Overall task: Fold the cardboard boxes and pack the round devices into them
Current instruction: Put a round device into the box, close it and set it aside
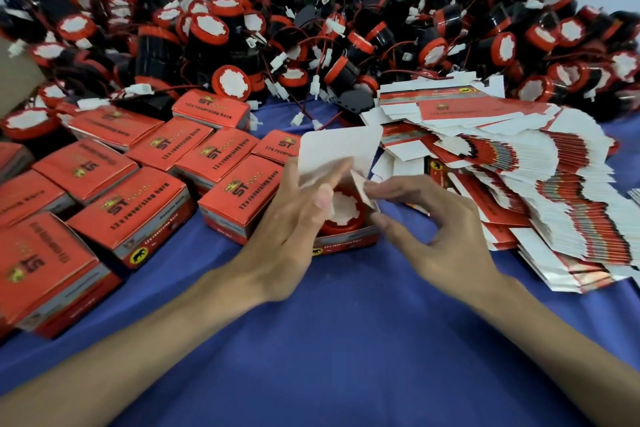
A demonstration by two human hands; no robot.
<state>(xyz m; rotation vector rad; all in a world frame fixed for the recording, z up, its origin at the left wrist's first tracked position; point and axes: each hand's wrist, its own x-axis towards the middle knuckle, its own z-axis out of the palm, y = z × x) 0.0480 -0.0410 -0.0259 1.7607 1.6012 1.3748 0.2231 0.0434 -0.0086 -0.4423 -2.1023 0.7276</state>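
Two bare forearms [166, 343], slim wrists [491, 288], left grip [291, 211], right grip [440, 239], long fingers [398, 185], short trimmed fingernails [323, 199]

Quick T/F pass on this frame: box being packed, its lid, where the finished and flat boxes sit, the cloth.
1. The open box holds a round device. True.
2. Its lid is shut. False: it stands up.
3. Closed boxes sit on the person's left. True.
4. The flat boxes lie on the left too. False: they lie on the right.
5. The cloth is green. False: it is blue.
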